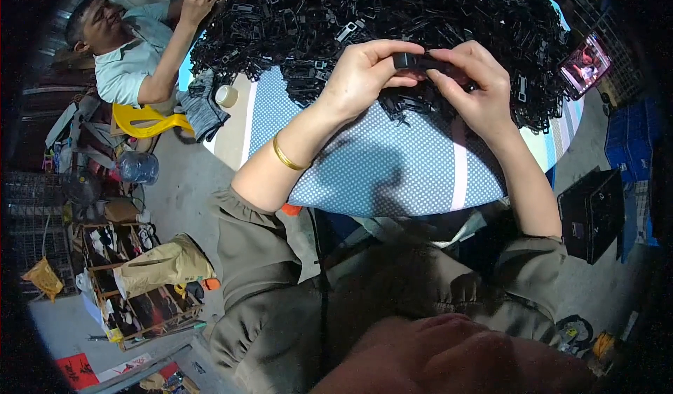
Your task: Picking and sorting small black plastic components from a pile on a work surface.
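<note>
My left hand (357, 78) and my right hand (480, 89) meet over the near side of the table. Between them they pinch a small black plastic piece (406, 62), buckle-like in shape, though its exact kind is hard to make out. The left thumb and fingers grip one end; the right fingertips close on the other. Just beyond and beneath lies a large heap of similar black plastic pieces (280, 26), a few with pale metallic-looking parts. Under it spreads a blue patterned cover (350, 173).
A person (137, 50) works at the far left of the heap. A yellow chair (144, 122), tape roll (226, 96) and dark cloth (203, 106) are at left. Lit phone (585, 64) stands right, near a black box (591, 215) and blue crates (631, 138). A shoe rack (112, 282) stands lower left.
</note>
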A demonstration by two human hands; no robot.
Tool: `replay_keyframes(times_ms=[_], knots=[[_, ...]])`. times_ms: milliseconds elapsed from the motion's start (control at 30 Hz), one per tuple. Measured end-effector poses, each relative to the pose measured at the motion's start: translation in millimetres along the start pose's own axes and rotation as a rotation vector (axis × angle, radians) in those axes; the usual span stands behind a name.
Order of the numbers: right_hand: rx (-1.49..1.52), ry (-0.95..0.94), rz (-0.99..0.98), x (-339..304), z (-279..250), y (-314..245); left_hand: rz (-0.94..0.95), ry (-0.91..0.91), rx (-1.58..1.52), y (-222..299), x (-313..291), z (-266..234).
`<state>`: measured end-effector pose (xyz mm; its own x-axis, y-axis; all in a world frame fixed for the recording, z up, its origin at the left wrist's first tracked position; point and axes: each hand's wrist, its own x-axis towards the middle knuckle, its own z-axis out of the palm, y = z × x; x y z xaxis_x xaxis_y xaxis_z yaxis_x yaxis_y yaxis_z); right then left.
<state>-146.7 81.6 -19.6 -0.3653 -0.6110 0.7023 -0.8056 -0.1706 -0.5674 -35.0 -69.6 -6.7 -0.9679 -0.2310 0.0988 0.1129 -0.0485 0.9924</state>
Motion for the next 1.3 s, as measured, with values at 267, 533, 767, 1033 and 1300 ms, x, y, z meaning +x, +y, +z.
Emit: replay_keyframes(times_ms=[267,533,767,1033,1300], knots=[[-0.072,-0.032,-0.086,0,-1,0,-0.029,-0.064,-0.005,0,-1,-3],[-0.271,-0.049,-0.275,3,-1,-2,-0.082,-0.098,-0.278,-1,-6,-5],[-0.338,-0.051,-0.375,3,-2,-1,-0.142,-0.137,-0.350,2,-7,-8],[-0.365,-0.088,-0.355,2,-2,4,-0.057,-0.144,-0.148,3,-7,-3],[0.311,-0.194,0.101,8,-2,9,-0.027,-0.128,-0.235,-9,-4,4]])
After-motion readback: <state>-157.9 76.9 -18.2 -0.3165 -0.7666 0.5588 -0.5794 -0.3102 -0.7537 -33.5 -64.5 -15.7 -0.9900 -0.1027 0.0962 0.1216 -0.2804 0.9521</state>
